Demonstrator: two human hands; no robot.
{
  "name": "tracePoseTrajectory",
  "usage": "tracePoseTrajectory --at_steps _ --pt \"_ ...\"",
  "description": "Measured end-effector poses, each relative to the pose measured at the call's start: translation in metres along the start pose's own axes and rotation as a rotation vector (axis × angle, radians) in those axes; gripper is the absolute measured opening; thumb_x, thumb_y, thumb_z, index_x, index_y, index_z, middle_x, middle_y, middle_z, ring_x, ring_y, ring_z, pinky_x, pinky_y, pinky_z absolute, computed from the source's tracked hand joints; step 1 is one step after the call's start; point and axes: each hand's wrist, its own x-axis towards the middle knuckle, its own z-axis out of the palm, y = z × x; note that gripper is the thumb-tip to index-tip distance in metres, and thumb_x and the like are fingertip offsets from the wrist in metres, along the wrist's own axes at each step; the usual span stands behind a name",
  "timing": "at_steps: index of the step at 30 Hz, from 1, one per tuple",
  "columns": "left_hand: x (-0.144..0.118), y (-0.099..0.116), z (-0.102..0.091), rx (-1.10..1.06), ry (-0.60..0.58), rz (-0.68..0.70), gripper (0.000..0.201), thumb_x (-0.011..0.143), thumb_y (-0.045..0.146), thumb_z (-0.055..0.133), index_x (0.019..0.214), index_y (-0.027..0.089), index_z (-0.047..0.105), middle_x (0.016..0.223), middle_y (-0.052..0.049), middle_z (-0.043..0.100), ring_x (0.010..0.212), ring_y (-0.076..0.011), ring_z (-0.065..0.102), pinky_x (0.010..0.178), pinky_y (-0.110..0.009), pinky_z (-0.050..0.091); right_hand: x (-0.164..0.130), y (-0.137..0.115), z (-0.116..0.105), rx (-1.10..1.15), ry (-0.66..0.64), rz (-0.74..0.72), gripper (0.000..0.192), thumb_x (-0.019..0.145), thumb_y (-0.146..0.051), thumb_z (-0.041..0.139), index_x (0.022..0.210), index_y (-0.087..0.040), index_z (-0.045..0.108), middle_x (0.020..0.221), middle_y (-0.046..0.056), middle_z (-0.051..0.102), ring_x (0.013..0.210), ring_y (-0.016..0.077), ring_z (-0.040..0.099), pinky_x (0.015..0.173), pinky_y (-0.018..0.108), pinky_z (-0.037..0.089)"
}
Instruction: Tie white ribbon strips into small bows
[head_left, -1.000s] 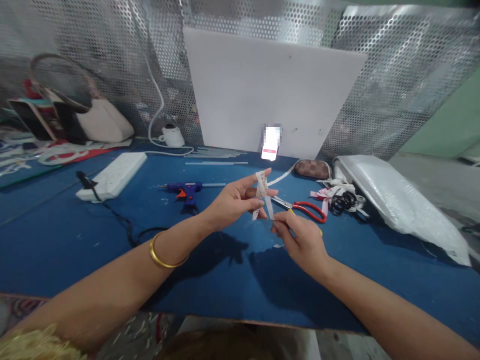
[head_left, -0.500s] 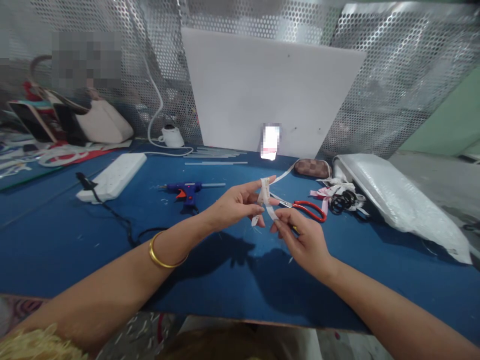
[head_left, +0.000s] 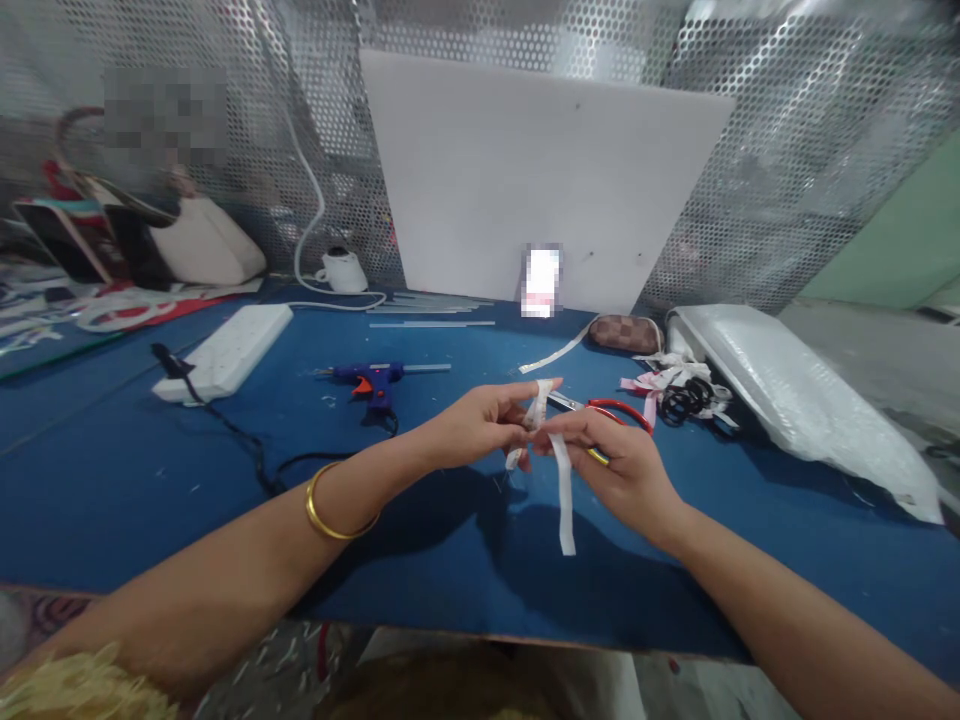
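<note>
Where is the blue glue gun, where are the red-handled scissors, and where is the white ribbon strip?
blue glue gun (head_left: 373,377), head view, on its body.
red-handled scissors (head_left: 616,407), head view, on the red handle loop.
white ribbon strip (head_left: 565,500), head view, on the hanging tail below the hands.

A blue surface (head_left: 135,470) carries a white power strip (head_left: 229,350) toward its far left. A blue glue gun (head_left: 373,378) lies near the middle, clear glue sticks (head_left: 431,308) along the far edge. Red-handled scissors (head_left: 611,412) lie right of centre, beside ribbon scraps (head_left: 671,385) and a white plastic package (head_left: 795,395) at the right edge.
</note>
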Motion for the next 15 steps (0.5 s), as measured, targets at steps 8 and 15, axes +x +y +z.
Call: tracePoseTrajectory --at_steps 8,15 --pt "0.000 0.002 0.006 0.027 -0.087 -0.087 0.044 0.075 0.007 0.051 0.119 0.013 0.049 0.075 -0.003 0.065 0.056 -0.0117 0.061 0.057 -0.023 0.044 0.003 0.002 -0.003 0.000 0.156 -0.056 0.014 0.083 -0.017 0.056 0.087 -0.022 0.068 0.071 0.001 0.067 0.067 0.0151 0.061 0.064 0.028 0.049" --pt "-0.001 -0.005 0.018 -0.003 -0.187 -0.100 0.048 0.075 0.006 0.048 0.121 0.016 0.045 0.095 -0.008 0.067 0.055 -0.0104 0.062 0.058 -0.024 0.048 0.006 0.008 0.003 -0.087 0.263 -0.034 0.009 0.079 -0.021 0.060 0.078 -0.022 0.069 0.073 0.003 0.062 0.069 0.0154 0.058 0.063 0.029 0.045"
